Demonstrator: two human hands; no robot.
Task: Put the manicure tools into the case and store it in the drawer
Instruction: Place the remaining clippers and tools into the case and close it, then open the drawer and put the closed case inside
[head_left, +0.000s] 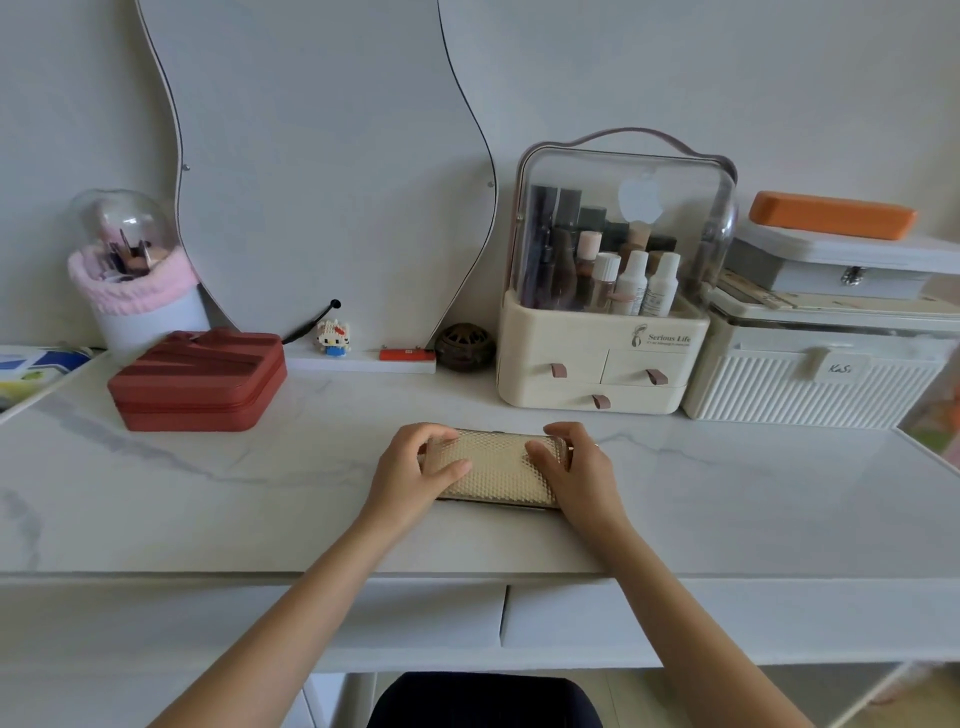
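Head view, closed gold textured case (496, 467)

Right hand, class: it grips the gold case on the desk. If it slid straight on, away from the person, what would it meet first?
Probably the cream cosmetics organiser, around its lowest drawer. The right hand on the gold case has bare desktop ahead until then, though depth is uncertain.

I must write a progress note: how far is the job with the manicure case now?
Done, apparently: the gold textured manicure case lies closed on the white marble desk, and no loose tools are visible. In hand: the left hand and right hand grip its two ends. Left: storing it; both white desk drawers look shut.
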